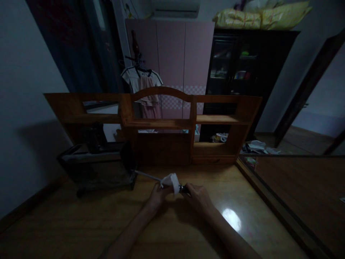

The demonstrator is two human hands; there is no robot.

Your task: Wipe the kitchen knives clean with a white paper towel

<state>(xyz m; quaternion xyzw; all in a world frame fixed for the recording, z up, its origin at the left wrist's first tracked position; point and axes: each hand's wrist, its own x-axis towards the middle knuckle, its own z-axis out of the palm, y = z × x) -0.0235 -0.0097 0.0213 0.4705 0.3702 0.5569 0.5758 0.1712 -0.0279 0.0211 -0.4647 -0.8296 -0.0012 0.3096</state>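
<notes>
"What takes up most of the foreground?"

"A glossy wooden surface (pixel 94 223). A wooden shelf unit (pixel 161 124) stands across its far side, and a dark box-like appliance (pixel 94 165) sits to the left."

"And the hands?"

"Both are over the middle of the surface, near each other. The right hand (pixel 198 196) is curled round the dark handle of a long thin tool (pixel 148 175). The left hand (pixel 157 197) is closed in a pinch on a small white cloth (pixel 172 181) gathered about the tool; whether its fingers touch the shaft itself, I can't tell."

"How does the tool lie?"

"Its long axis runs from the right hand leftward and slightly away from the person, past the left hand, the tip pointing towards the appliance's right end. The left hand is nearer the tip. I can't tell if tip and appliance touch."

"Any brand or label?"

"None I can read; the room is dim and the handle mostly covered."
</notes>
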